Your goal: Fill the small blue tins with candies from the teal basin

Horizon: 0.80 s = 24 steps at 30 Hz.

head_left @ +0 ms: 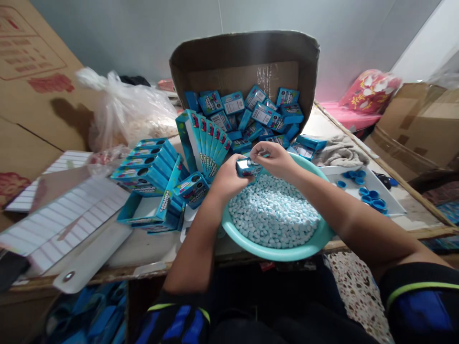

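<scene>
Small blue printed box (247, 166), grasped in left hand (231, 179); right fingers (255, 155) pinch at its top, contents unclear. Teal basin (278, 253): pale-blue candies (276, 212).

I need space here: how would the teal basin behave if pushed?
Probably heavy: the basin holds many small pieces. They look loose, so a jolt may spill some. Its rim reaches the table's front edge, so it might tip.
</scene>
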Available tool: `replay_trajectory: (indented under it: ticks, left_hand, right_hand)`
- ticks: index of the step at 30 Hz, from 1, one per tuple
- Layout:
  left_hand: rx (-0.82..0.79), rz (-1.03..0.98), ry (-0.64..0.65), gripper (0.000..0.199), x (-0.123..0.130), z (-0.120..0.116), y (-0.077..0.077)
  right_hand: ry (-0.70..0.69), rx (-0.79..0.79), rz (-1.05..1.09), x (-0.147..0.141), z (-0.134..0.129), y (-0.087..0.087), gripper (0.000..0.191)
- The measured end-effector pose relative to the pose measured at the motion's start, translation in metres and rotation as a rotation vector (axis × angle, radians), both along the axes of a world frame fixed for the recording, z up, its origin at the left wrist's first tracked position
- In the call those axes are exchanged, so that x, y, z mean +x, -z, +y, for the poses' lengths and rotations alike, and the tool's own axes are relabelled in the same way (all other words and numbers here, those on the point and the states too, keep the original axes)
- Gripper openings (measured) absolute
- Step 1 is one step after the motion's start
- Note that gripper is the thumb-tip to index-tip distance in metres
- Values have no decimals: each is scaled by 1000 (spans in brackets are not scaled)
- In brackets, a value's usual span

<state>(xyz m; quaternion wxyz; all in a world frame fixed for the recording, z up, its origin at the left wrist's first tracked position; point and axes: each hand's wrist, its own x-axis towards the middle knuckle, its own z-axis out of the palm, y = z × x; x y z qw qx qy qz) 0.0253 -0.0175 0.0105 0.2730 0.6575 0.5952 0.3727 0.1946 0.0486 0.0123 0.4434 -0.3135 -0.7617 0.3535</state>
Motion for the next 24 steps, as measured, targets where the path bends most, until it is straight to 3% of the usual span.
replay_trajectory:
  ticks: [24]
  left_hand:
    - [-3,15,12,51,-2,2,1]
  right_hand:
    - [-35,39,-24,2,2,1,12]
